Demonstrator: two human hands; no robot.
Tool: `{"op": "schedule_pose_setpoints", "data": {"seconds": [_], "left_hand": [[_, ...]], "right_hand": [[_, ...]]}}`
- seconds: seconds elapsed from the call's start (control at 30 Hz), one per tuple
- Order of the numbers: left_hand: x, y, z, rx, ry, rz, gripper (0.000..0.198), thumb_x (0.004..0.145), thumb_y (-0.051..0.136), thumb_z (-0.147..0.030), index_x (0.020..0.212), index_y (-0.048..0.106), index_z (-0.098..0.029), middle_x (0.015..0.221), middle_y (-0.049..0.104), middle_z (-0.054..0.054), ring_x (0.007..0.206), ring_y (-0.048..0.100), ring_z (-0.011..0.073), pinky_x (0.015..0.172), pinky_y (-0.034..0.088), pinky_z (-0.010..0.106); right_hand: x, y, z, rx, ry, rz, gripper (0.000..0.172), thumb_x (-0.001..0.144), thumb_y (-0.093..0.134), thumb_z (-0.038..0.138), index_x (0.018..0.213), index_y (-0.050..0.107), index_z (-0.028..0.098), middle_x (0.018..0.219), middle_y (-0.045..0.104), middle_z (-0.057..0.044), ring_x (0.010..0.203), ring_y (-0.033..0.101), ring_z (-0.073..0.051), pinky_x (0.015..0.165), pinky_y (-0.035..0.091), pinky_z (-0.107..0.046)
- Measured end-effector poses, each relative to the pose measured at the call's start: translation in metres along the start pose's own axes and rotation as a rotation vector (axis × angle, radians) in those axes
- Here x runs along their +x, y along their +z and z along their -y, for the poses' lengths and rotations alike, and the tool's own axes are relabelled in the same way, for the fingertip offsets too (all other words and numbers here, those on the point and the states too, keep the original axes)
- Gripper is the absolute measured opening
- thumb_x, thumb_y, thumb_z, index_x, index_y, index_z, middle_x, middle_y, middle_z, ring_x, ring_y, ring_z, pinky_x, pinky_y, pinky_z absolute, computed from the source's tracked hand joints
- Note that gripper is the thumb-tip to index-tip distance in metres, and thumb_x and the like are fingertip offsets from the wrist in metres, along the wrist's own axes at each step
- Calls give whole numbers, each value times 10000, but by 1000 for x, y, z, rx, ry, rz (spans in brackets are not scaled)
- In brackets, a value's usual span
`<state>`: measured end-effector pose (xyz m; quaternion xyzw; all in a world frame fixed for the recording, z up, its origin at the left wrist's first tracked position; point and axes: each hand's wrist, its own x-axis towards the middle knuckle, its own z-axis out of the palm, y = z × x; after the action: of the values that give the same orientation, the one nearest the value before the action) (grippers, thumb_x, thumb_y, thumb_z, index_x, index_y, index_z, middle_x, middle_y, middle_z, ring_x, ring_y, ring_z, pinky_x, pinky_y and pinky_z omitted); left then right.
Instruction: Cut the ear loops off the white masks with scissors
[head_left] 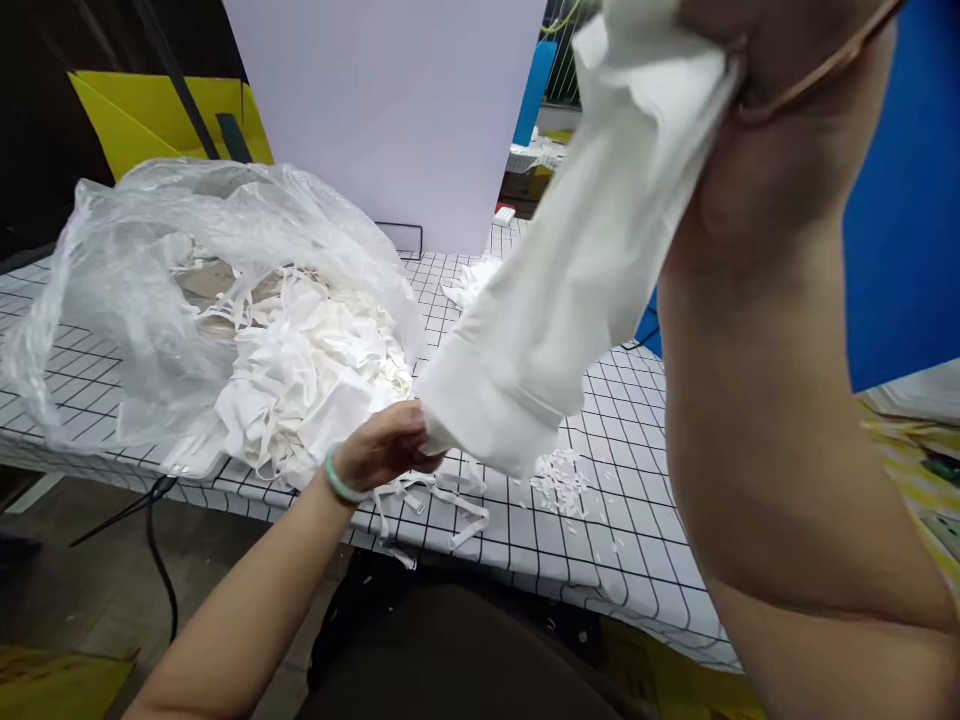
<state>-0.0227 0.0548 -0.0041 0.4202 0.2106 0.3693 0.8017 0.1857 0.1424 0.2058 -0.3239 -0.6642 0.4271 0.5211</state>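
A long piece of white cloth [570, 270] stretches slantwise above the table, its lower end wide and folded. My left hand [394, 438], with a pale green band at the wrist, is closed on the cloth's lower left corner. High at the upper right and very near the camera, my right hand [735, 90] is closed round the upper end; it is blurred and partly cut off by the frame edge. A heap of white cloth pieces [315, 350] lies left of the cloth, in the mouth of a clear plastic bag [150, 290].
Loose white strips [450, 500] and small white scraps [559, 485] lie on the checked tablecloth [630, 440]. A pale upright panel [390, 110] stands behind. Blue panel [900, 200] is at right, a yellow box [165, 115] back left. A black cable [154, 540] hangs at the front left edge.
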Motion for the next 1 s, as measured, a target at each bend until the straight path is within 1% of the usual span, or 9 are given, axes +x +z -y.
{"op": "schedule_pose_setpoints", "data": {"seconds": [0.1, 0.23, 0.3, 0.37, 0.5, 0.67, 0.83, 0.93, 1.0], "left_hand": [[-32, -1, -17, 65, -67, -143, 224, 744, 777, -294, 779, 616, -142, 564, 429, -56, 478, 315, 44, 455, 235, 178], [-47, 8, -23, 42, -112, -232, 222, 754, 744, -282, 775, 593, -121, 580, 433, -47, 499, 304, 45, 466, 215, 182], [-45, 13, -22, -17, -103, -250, 205, 761, 692, -292, 791, 600, -112, 628, 489, -13, 517, 332, 56, 473, 229, 191], [-40, 17, -21, -48, -90, -258, 210, 752, 632, -299, 822, 623, -101, 690, 551, 30, 537, 361, 71, 480, 248, 206], [-35, 19, -21, 90, -72, -231, 178, 725, 589, -255, 790, 651, -100, 696, 544, 35, 595, 404, 98, 534, 315, 231], [-37, 20, -14, 490, -73, -319, 170, 811, 657, -253, 943, 642, -146, 764, 553, 3, 617, 428, 97, 560, 342, 228], [-41, 19, 0, 930, 107, -395, 181, 977, 529, -337, 973, 607, -173, 756, 547, 1, 664, 492, 132, 603, 410, 251], [-46, 17, 1, 1133, 218, -457, 169, 968, 564, -301, 1100, 558, -195, 749, 553, -14, 623, 492, 129, 562, 391, 242], [-49, 17, -2, 1189, 251, -435, 108, 957, 590, -289, 1004, 582, -192, 721, 535, -17, 608, 473, 124, 546, 374, 239]], "right_hand": [[-21, -10, -40, 140, -193, -146, 86, 793, 551, 219, 852, 570, 279, 948, 605, -2, 1141, 627, -216, 728, 585, -292], [-64, 14, -103, -123, 163, -149, 181, 717, 751, 257, 852, 632, 234, 949, 652, -45, 994, 645, -266, 820, 569, -459], [-93, 33, -123, -308, 252, -94, 232, 735, 807, 333, 893, 670, 232, 1062, 678, -68, 1097, 612, -306, 915, 521, -538], [-122, 47, -135, -260, 269, 53, 307, 746, 819, 399, 986, 694, 255, 1145, 681, -59, 1159, 590, -303, 964, 495, -533], [-158, 57, -152, 19, 398, 232, 309, 711, 831, 364, 939, 670, 232, 899, 659, -12, 791, 616, -181, 702, 514, -339], [-153, 40, -167, 81, 457, 1, 234, 655, 781, 307, 739, 589, 202, 690, 507, 31, 617, 424, -113, 540, 335, -260], [-140, 34, -157, 5, 440, 52, 154, 648, 717, 235, 709, 578, 207, 700, 523, 21, 689, 475, -145, 588, 360, -277], [-133, 33, -148, -42, 383, 109, 137, 650, 707, 191, 715, 587, 209, 758, 564, 6, 758, 520, -164, 648, 402, -300], [-126, 30, -144, -28, 374, 143, 140, 660, 723, 199, 732, 604, 208, 754, 563, 5, 735, 510, -157, 632, 399, -299]]}}
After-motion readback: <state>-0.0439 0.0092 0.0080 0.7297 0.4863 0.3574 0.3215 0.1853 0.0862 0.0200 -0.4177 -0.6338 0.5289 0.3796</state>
